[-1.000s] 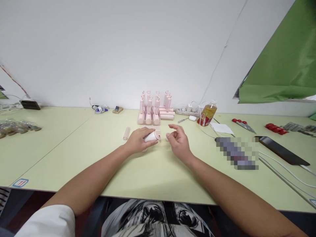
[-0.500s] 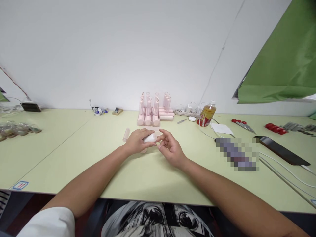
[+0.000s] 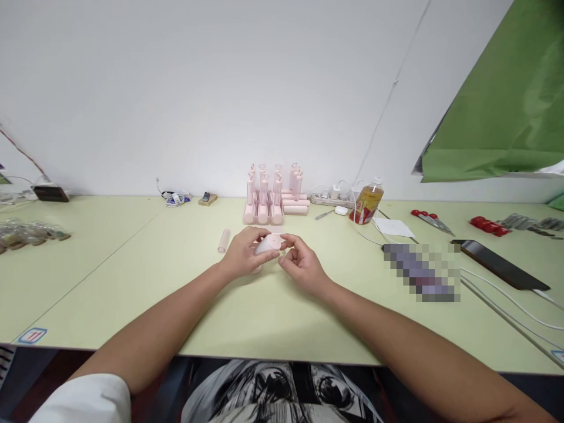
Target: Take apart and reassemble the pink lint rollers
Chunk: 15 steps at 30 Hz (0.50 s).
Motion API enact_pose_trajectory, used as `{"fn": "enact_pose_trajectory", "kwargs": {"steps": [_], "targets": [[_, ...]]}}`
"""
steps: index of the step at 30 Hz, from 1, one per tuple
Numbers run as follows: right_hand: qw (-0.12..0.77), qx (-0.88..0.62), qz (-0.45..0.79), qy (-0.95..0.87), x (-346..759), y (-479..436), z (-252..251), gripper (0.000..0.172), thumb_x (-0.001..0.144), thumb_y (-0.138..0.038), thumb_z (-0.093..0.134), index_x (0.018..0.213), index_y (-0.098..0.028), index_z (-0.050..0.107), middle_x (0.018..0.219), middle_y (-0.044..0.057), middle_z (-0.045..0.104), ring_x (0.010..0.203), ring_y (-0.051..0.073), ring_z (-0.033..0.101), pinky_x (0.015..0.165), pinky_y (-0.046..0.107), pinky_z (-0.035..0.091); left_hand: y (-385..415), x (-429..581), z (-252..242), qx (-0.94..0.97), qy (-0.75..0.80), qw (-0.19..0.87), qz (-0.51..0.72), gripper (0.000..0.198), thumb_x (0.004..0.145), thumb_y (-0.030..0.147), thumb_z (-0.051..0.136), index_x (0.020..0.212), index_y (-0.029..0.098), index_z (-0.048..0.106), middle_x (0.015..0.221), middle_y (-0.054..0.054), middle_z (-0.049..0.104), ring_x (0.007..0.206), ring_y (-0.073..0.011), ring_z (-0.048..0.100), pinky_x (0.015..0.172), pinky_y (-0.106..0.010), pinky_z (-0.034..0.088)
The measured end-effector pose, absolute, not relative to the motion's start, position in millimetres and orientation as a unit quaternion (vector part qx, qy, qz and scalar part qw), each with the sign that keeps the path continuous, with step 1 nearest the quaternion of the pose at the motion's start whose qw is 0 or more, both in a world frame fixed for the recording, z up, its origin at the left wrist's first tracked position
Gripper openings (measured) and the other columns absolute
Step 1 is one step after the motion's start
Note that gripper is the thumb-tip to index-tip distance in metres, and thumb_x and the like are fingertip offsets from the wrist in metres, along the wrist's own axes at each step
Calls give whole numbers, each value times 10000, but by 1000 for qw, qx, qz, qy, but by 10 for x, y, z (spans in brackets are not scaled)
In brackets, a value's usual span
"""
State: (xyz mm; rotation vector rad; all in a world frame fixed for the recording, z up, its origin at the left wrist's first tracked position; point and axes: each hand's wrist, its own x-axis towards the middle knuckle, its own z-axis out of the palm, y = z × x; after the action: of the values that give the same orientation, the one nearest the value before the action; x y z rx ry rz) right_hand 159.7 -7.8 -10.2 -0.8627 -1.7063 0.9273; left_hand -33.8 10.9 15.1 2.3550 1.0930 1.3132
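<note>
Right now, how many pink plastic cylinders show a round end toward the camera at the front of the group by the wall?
3 visible: left pink cylinder, middle pink cylinder and right pink cylinder, side by side. More may be hidden behind.

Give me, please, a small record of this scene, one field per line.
Left hand: holds a white-and-pink cylinder
Right hand: fingers at the cylinder's pink end; contact unclear
Left of the hands: pale pink tube, on the table
Beyond the hands: grouped pink cylindrical items
Further right: bottle with amber liquid
</note>
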Motion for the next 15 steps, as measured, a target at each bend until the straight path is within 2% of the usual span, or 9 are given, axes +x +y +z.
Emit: {"fn": "enact_pose_trajectory", "kwargs": {"steps": [5,7,11,13,15], "targets": [[476,-362,388,-702,1589,-74,-119,467,805,-232,585,1258,-244,467,1042,22,541,575,60,456,546,238,420,126,-327,101,769,354,135,514,367,831,452,637,1082,199,554,896,-30,644,700,-117,569,626,-256,484],[481,-368,398,-689,1595,-53,-127,444,813,-233,563,1248,-239,474,1045,27,548,577,65,476,537,241,433,138,-323,105,725,359,171,562,336,811,476,647,965,206,520,852,-14,622,683,-113,561,605,-252,488],[511,-355,448,-642,1612,-12,-112,430,822,-272,534,1245,-249,461,1072,38,543,585,82,531,512,260,475,146,-305,162,618,367,273,640,429,743,493,691,733,210,369,891,-21,613,694,-118,576,571,-273,539],[518,-315,486,-630,1613,-13,-103,490,813,-335,571,1279,-267,435,1090,51,534,629,109,568,522,286,509,148,-283,186,570,373,339,649,417,753,477,660,687,204,352,846,-13,596,665,-120,584,550,-300,566],[513,-267,509,-638,1609,-31,-108,599,785,-391,643,1325,-290,404,1123,69,529,718,146,602,568,313,540,148,-249,195,523,379,413,642,383,763,458,629,676,203,358,711,21,544,600,-118,580,520,-308,572]]}}
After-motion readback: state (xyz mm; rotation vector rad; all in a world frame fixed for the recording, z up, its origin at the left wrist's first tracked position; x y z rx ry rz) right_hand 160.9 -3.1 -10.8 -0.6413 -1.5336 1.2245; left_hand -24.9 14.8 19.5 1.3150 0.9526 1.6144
